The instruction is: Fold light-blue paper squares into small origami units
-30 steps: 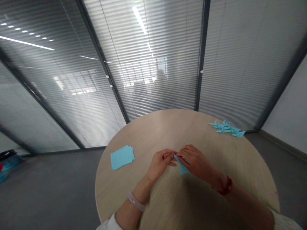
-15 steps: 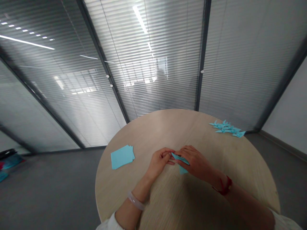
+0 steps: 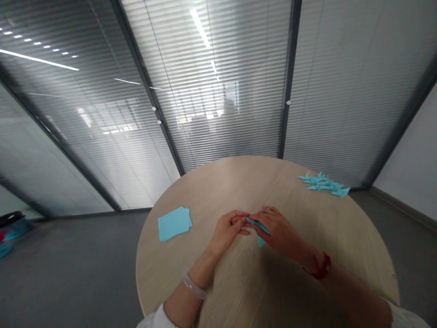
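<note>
Between my hands is a piece of folded blue paper [image 3: 261,240], partly covered by my fingers. My left hand [image 3: 231,226] pinches its left tip with thumb and fingers. From the right, my right hand [image 3: 275,228] grips the same paper, thumb below and fingers above, with one flap hanging beneath the thumb. Left of my hands lies a stack of square blue paper sheets [image 3: 174,224]. Several folded blue paper cranes [image 3: 326,184] sit in a cluster at the table's far right.
The round wooden table [image 3: 235,177] has its curved edge close to the glass wall with blinds [image 3: 232,132]. Grey floor [image 3: 102,269] surrounds it. Dark and blue items [image 3: 15,228] stand on the floor at the far left.
The paper's upper part between my fingers looks narrower, pressed flatter or turned more edge-on. The hanging flap shows less. Both hands stay in nearly the same place.
</note>
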The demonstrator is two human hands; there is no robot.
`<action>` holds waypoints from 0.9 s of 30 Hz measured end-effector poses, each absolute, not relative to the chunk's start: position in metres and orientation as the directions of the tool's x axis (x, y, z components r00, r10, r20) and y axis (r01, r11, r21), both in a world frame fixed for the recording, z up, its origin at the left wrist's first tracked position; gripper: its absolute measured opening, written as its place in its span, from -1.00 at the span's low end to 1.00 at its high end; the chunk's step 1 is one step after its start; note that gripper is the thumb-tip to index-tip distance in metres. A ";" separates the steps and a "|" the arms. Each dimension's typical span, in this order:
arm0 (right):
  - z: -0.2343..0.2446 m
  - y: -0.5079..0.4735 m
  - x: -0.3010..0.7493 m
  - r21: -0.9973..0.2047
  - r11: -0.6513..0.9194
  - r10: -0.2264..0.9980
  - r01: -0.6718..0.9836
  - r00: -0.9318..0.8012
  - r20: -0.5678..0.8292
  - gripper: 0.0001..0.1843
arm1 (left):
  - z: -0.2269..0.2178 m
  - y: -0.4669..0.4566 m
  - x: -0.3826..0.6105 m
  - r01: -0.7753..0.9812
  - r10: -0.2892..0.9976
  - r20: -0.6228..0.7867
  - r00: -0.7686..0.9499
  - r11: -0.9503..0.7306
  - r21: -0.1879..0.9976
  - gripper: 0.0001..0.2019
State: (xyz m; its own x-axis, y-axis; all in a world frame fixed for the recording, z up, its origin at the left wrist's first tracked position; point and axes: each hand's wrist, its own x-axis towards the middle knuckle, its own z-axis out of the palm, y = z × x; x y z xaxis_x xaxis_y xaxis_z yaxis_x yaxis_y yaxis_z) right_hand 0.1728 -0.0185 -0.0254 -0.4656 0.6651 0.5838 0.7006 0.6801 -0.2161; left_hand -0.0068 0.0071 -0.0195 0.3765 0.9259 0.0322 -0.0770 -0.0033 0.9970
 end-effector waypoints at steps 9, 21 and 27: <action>-0.034 -0.014 0.174 -0.263 0.693 0.654 0.672 -0.432 0.621 -0.79 | -0.018 0.008 -0.007 -0.057 0.939 0.067 0.338 -0.051 0.997 -0.70; -0.038 -0.012 0.173 -0.348 0.691 0.664 0.634 -0.365 0.653 -0.80 | -0.014 0.005 -0.006 0.064 0.947 0.184 0.265 -0.208 0.976 -0.85; -0.036 -0.014 0.174 -0.404 0.656 0.696 0.638 -0.302 0.652 -0.69 | -0.010 0.003 -0.005 0.095 0.945 0.182 0.271 -0.214 0.972 -0.83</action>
State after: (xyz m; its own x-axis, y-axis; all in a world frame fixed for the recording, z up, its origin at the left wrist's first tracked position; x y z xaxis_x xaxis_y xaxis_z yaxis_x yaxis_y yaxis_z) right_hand 0.1736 -0.0140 -0.0357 -0.3024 0.6955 0.6518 0.6382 0.6556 -0.4036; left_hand -0.0053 0.0027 -0.0105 0.2708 0.9454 0.1815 0.0950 -0.2139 0.9722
